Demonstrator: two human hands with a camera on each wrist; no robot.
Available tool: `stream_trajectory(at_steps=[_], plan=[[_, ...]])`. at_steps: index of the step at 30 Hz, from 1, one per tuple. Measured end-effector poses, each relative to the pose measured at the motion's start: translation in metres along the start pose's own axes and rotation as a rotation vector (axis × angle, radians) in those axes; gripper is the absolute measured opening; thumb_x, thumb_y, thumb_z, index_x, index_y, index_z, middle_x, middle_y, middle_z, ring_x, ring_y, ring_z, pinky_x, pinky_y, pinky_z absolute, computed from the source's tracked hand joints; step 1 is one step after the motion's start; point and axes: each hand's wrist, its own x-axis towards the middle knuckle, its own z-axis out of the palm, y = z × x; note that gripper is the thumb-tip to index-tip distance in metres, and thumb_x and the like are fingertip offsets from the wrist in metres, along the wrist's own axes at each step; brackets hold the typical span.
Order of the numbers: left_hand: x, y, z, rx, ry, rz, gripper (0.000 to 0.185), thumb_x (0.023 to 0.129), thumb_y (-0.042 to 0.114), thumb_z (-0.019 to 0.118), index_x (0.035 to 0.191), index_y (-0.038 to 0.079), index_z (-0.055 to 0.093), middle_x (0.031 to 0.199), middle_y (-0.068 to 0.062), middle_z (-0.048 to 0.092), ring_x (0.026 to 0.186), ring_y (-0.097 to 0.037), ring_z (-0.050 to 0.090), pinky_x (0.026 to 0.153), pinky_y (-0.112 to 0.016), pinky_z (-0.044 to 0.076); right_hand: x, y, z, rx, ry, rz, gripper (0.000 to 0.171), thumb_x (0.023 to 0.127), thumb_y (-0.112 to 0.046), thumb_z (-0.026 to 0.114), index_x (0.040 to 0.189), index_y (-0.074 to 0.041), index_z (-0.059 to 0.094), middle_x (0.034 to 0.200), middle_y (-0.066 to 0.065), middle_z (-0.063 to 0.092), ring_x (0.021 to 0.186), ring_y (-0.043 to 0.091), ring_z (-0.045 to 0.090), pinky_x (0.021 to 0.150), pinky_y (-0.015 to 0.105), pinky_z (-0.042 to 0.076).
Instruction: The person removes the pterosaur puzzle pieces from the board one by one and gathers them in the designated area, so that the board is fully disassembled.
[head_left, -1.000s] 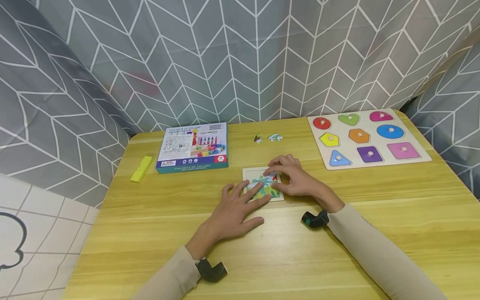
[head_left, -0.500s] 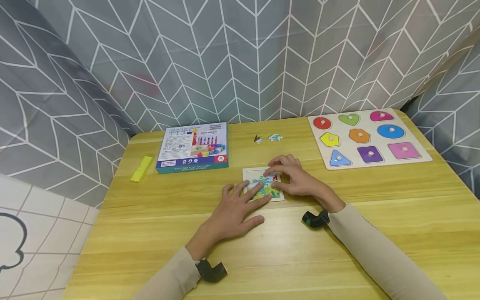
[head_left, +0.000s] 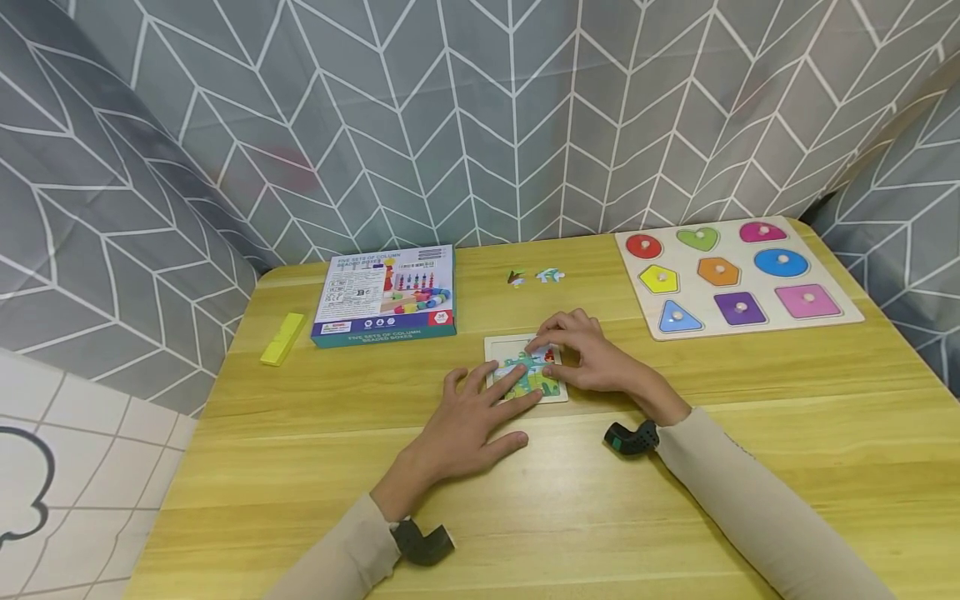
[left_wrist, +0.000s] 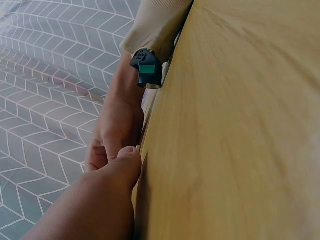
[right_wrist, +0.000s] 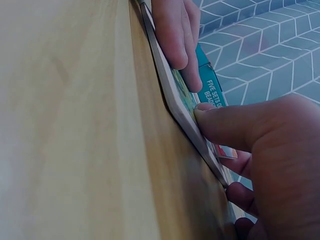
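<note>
A small square picture puzzle [head_left: 525, 368] in a pale frame lies flat on the wooden table [head_left: 570, 517], about mid-table. My left hand [head_left: 504, 388] rests on its lower left part with fingers straight and spread. Arched over the puzzle's upper right, my right hand [head_left: 557, 348] presses fingertips and thumb onto the pieces. In the right wrist view the right thumb [right_wrist: 225, 125] lies on the puzzle's face [right_wrist: 181, 100], with the left fingers [right_wrist: 175, 35] further along it. The left wrist view shows my left thumb [left_wrist: 117, 172] against the table edge of the frame.
Two loose puzzle pieces [head_left: 516, 277] [head_left: 550, 274] lie behind the puzzle. A blue boxed bead game [head_left: 386, 293] and a yellow block [head_left: 282, 337] sit at the left. A shape-sorting board [head_left: 840, 321] with coloured knobbed shapes is at the back right. Patterned grey curtain surrounds the table.
</note>
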Motion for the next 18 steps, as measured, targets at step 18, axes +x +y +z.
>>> stream_trajectory(at_steps=[18], plan=[[0.0003, -0.0008, 0.0011, 0.002, -0.007, -0.001, 0.057, 0.104, 0.06, 0.038, 0.158, 0.044, 0.032, 0.171, 0.007, 0.021, 0.156, -0.033, 0.022, 0.117, -0.063, 0.018, 0.0014, 0.002, 0.003, -0.013, 0.056, 0.032, 0.039, 0.091, -0.015, 0.076, 0.13, -0.015, 0.069, 0.122, 0.006, 0.068, 0.109, 0.022, 0.046, 0.093, 0.044, 0.029]])
